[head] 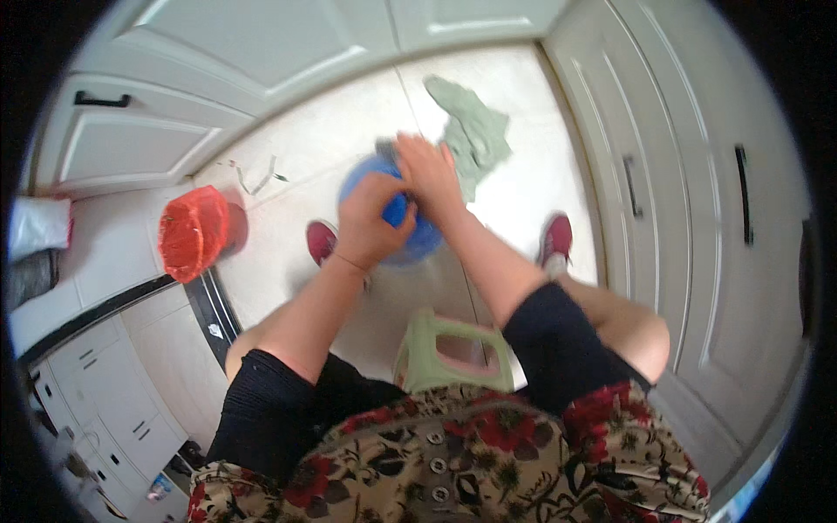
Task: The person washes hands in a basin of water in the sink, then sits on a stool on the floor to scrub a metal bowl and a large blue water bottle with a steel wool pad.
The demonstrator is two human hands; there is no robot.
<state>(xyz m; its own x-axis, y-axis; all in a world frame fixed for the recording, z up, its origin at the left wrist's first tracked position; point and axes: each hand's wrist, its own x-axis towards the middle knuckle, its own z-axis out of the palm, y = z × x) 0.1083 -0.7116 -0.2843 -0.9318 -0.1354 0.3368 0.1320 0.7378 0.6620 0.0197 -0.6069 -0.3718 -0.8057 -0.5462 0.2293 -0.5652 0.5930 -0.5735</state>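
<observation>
A round blue plastic container (428,242), probably a basin or bucket, stands on the floor between my feet. Both hands are together over it and blurred. My left hand (371,212) is curled, its thumb and fingertips bent in against the base of my right hand. Fingers pointing away from me, my right hand (426,167) lies across the container's far right side. A small dark grey item (386,149) shows beside the right fingertips; how the hands grip it is hidden. Just right of the right hand, a pale green cloth (476,131) lies crumpled on the tiles.
A light green plastic stool (425,356) is close beneath me, between my legs. To the left stands a waste bin with a red bag liner (193,232). Green scraps (255,183) lie near it. White cabinets (294,46) border the far side, and tall panelled doors (660,189) the right.
</observation>
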